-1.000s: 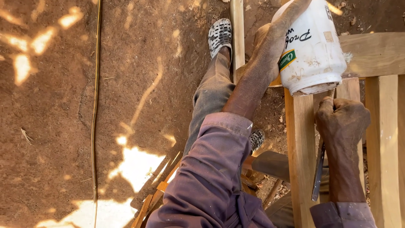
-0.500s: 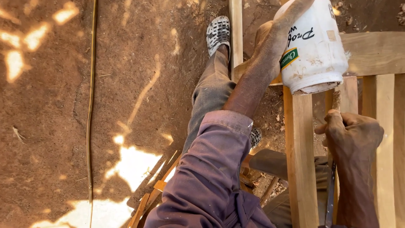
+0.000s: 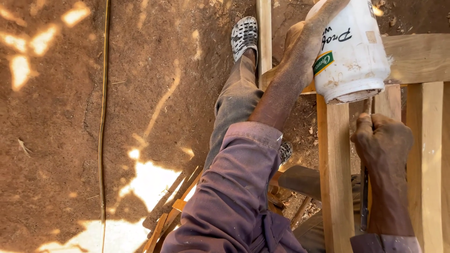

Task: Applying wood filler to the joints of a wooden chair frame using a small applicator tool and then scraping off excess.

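Item 1 — left hand (image 3: 313, 35): fingers wrapped over the side of a white plastic jar (image 3: 351, 47), far right of scene. Jar is tipped, its open mouth facing near and down, right above the wooden slats; prob. held this way so the contents run out at the rim onto the wood. Forearm runs from the rolled purple sleeve (image 3: 234, 187) diagonally up-right, elbow bent, wrist angled over the jar wall.

Item 2 — right hand (image 3: 382, 140): closed in a fist round a thin dark tool (image 3: 364, 197); handle end trails toward the near edge alongside the wrist, working tip points far, just under the jar mouth. Kind of tool cannot be told. Knuckles up, forearm straight along the slats — a grip suited to working the tip at the jar's rim.

Item 3 — wooden frame (image 3: 335, 178): pale upright slats, right side, w/ a cross rail (image 3: 417, 56) behind the jar. Jar hangs over the junction of rail and slat.

Item 4 — the person's leg in grey trousers (image 3: 236, 107), stretched far, foot in a perforated light shoe (image 3: 243, 35); second shoe partly seen near the slat.

Item 5 — reddish dirt ground (image 3: 61, 140), sun patches, a thin cord or stick (image 3: 102, 117) running near-to-far at left. Wood offcuts (image 3: 168, 220) at near centre.
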